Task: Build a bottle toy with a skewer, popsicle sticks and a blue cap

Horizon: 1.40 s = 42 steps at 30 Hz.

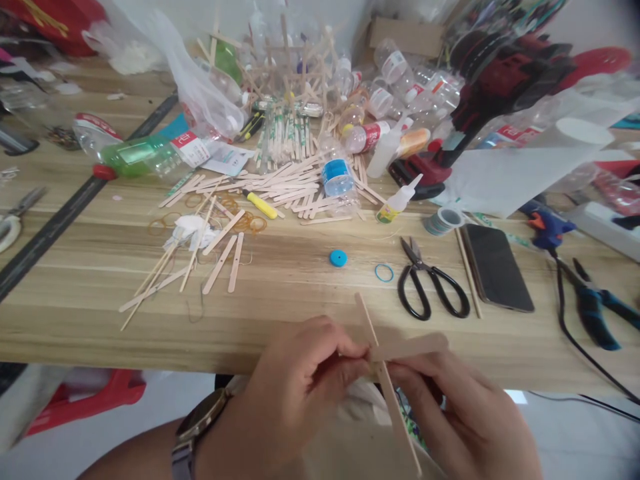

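Note:
At the table's front edge, my left hand [305, 380] pinches a wooden craft stick [397, 403] near its middle, where a second craft stick [417, 347] lies across it. The fingers of my right hand [465, 407] are closed on the crossed sticks from the other side, just under the second one. Whether the two sticks are joined, I cannot tell, since fingertips cover part of the crossing. Beyond them on the table [280, 327] lie a blue bottle cap [339, 258], a blue rubber band [385, 272] and black-handled scissors [429, 283].
Left of centre are loose craft sticks [220, 265] and thin skewers. Behind lies a big pile of craft sticks [280, 180] with a yellow cutter [260, 204] and plastic bottles. Rightward are a glue bottle [399, 201], phone [499, 267], glue gun [547, 227], pliers [597, 307] and a cordless power tool [500, 73].

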Available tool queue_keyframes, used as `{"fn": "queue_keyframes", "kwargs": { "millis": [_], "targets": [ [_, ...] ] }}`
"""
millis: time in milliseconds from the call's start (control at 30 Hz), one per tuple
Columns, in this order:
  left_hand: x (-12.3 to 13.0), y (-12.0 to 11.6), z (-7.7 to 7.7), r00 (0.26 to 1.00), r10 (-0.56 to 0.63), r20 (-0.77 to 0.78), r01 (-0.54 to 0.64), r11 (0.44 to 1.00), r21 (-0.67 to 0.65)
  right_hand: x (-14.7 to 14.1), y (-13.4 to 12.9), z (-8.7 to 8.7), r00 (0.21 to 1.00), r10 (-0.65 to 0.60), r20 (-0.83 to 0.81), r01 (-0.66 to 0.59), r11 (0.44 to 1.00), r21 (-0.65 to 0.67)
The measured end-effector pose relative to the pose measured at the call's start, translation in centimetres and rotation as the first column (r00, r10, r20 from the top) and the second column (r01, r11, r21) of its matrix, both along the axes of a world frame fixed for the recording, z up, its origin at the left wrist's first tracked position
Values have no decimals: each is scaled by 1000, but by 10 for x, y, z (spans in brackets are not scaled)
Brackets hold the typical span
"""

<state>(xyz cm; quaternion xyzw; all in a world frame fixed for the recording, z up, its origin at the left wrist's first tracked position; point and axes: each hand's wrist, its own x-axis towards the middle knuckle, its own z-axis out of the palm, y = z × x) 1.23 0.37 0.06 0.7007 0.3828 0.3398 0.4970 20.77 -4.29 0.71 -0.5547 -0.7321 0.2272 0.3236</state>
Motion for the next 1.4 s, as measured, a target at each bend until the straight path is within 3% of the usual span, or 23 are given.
{"fn": "queue_keyframes", "kwargs": {
  "millis": [100,400,533,600,667,833,900,1100,1267,1333,1400],
  "targets": [
    [0,-4,-2,999,-39,28,36,994,107,-2,-3,0,999,23,48,-28,995,100],
    [-7,6,-10,982,-191,-4,175,888,426,-1,5,9,983,111,-143,-124,989,-84],
    [0,0,-6,995,-103,18,94,958,271,0,-1,7,997,73,38,-74,997,30],
    [4,-5,-3,999,-46,20,42,987,153,2,-5,4,977,87,193,-116,983,142],
    [5,-7,-1,1000,-19,17,17,993,120,3,-6,3,960,108,258,-158,971,182],
    [2,-6,-4,996,-85,29,73,951,300,0,-1,8,998,65,11,-65,998,-16],
    [2,-6,-5,995,-99,26,84,937,340,-1,0,9,997,67,-26,-68,997,-38],
    [8,-12,-7,999,6,-36,4,963,268,2,-6,1,974,51,221,-90,982,168],
    [10,-8,-7,998,-10,54,-7,951,309,-3,-5,5,994,-6,108,-3,997,82],
    [9,-3,-4,989,-41,144,4,968,250,-4,-4,9,996,-16,91,8,996,89],
    [6,2,-1,976,-39,214,17,994,107,-4,-3,13,996,-12,88,3,995,101]
  ]
}}
